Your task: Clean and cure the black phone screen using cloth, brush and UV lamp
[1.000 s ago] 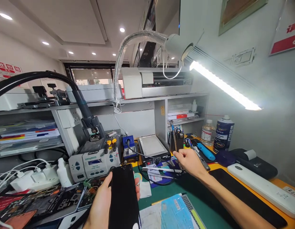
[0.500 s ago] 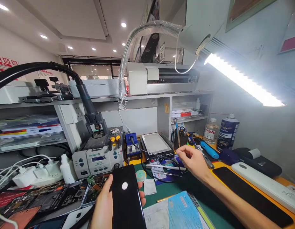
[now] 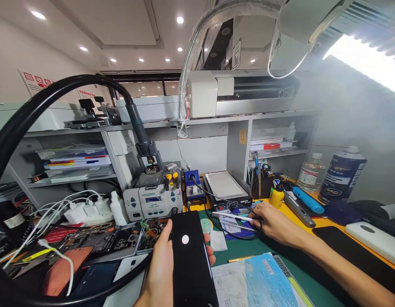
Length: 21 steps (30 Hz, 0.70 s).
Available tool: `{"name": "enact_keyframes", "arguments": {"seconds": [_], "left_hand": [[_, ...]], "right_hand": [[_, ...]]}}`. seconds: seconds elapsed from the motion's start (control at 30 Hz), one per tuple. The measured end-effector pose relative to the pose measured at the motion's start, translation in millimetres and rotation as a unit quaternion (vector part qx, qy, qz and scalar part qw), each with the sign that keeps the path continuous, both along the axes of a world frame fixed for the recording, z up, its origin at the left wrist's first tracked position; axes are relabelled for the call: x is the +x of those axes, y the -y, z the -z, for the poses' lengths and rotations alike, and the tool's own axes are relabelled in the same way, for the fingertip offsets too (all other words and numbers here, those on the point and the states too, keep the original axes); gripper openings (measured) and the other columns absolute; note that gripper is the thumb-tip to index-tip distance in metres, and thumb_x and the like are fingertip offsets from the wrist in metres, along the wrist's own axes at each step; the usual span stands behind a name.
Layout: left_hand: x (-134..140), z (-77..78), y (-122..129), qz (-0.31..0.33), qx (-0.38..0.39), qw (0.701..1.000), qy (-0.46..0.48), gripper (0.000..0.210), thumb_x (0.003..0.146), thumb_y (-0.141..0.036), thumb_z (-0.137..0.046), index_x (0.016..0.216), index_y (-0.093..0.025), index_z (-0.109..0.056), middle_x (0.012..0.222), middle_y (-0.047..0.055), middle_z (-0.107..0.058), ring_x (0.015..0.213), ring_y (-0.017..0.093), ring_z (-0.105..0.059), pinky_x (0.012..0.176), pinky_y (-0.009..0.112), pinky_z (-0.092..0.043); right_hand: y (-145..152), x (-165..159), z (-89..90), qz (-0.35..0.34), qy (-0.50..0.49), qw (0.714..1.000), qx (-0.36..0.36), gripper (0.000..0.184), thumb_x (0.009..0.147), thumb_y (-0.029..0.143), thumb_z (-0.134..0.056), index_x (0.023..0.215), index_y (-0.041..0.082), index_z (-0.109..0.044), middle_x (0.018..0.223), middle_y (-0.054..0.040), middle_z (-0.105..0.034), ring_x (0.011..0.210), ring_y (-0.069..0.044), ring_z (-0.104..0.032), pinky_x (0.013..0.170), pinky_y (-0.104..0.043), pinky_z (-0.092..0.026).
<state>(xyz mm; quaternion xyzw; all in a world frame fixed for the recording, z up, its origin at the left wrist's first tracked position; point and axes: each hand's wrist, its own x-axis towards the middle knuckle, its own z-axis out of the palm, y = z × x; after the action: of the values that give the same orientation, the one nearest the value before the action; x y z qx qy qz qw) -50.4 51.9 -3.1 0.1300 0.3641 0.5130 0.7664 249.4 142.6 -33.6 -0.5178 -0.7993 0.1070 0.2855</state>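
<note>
A black smartphone (image 3: 192, 264) is upright in my left hand (image 3: 162, 260), its dark screen facing me with a small white circle lit near the top. The thumb lies along its left edge and fingertips wrap round the right one. My right hand (image 3: 270, 219) reaches over the green mat, its fingers curled at the right end of a slim white pen-shaped tool (image 3: 235, 216). Whether they grip it is hidden. Metal tweezers (image 3: 235, 225) lie just below the tool, and a yellow bottle (image 3: 277, 197) stands right behind the hand.
A hot-air station (image 3: 154, 200), a blue soldering station (image 3: 194, 187) and a flat heating plate (image 3: 227, 185) line the back. Phone parts and a black hose (image 3: 88, 298) crowd the left. A blue-and-white pad (image 3: 267, 277) lies in front; an aerosol can (image 3: 341, 177) stands right.
My right hand has lowered from raised above the tools to the white tool's end. The view has shifted left and down. My left hand still holds the smartphone.
</note>
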Motion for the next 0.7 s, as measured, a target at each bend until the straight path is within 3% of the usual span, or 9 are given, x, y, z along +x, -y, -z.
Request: {"name": "enact_keyframes", "arguments": {"seconds": [0.13, 0.33, 0.43, 0.5, 0.6, 0.7], "left_hand": [[-3.7, 6.2, -2.0, 0.018, 0.006, 0.999, 0.035, 0.064, 0.088, -0.059, -0.051, 0.107, -0.001, -0.070, 0.086, 0.018, -0.073, 0.072, 0.029, -0.068, 0.076, 0.044, -0.054], [-6.0, 12.0, -1.4, 0.021, 0.006, 0.999, 0.047, 0.059, 0.088, -0.056, -0.054, 0.105, -0.002, -0.071, 0.085, 0.017, -0.073, 0.071, 0.028, -0.067, 0.078, 0.043, -0.053], [-6.1, 11.1, -2.2, 0.016, 0.010, 0.999, 0.049, 0.064, 0.088, -0.060, -0.051, 0.107, -0.002, -0.070, 0.088, 0.018, -0.072, 0.071, 0.028, -0.067, 0.075, 0.043, -0.052], [-6.4, 9.4, -2.7, 0.019, 0.010, 0.999, 0.050, 0.067, 0.088, -0.061, -0.050, 0.107, 0.000, -0.069, 0.088, 0.019, -0.072, 0.071, 0.029, -0.067, 0.073, 0.042, -0.053], [-7.3, 5.9, -2.6, 0.013, 0.002, 0.999, 0.052, 0.067, 0.089, -0.061, -0.047, 0.107, 0.000, -0.068, 0.086, 0.018, -0.072, 0.069, 0.029, -0.067, 0.072, 0.042, -0.053], [-8.3, 3.3, -2.3, 0.009, -0.003, 0.999, 0.052, 0.066, 0.091, -0.060, -0.043, 0.107, -0.001, -0.068, 0.086, 0.018, -0.072, 0.069, 0.028, -0.067, 0.072, 0.042, -0.054]], "right_hand": [[0.3, 4.6, -10.3, 0.004, -0.016, 1.000, 0.009, 0.026, 0.084, 0.044, -0.059, 0.088, 0.021, -0.070, 0.093, -0.0105, -0.070, 0.089, -0.029, -0.062, 0.080, -0.037, -0.047], [5.6, 8.9, -29.4, 0.065, -0.067, 0.996, 0.008, 0.036, 0.090, 0.052, -0.054, 0.104, 0.021, -0.066, 0.083, -0.0044, -0.069, 0.062, -0.019, -0.056, 0.057, -0.030, -0.042], [10.9, 5.0, -38.0, 0.080, -0.139, 0.987, 0.012, 0.042, 0.085, 0.058, -0.061, 0.103, 0.020, -0.065, 0.082, -0.0042, -0.067, 0.063, -0.019, -0.054, 0.056, -0.029, -0.040], [17.1, 1.0, -43.5, 0.074, -0.202, 0.976, -0.020, 0.046, 0.081, 0.060, -0.067, 0.104, 0.020, -0.066, 0.077, -0.0032, -0.063, 0.063, -0.018, -0.051, 0.055, -0.028, -0.037], [30.4, -5.9, -50.7, 0.049, -0.272, 0.953, -0.124, 0.048, 0.084, 0.063, -0.064, 0.107, 0.021, -0.066, 0.067, 0.0003, -0.051, 0.059, -0.015, -0.041, 0.052, -0.026, -0.030], [45.3, -14.4, -55.9, -0.010, -0.290, 0.934, -0.209, 0.044, 0.087, 0.063, -0.061, 0.093, 0.020, -0.069, 0.071, -0.0017, -0.053, 0.061, -0.014, -0.039, 0.052, -0.026, -0.029]]}}
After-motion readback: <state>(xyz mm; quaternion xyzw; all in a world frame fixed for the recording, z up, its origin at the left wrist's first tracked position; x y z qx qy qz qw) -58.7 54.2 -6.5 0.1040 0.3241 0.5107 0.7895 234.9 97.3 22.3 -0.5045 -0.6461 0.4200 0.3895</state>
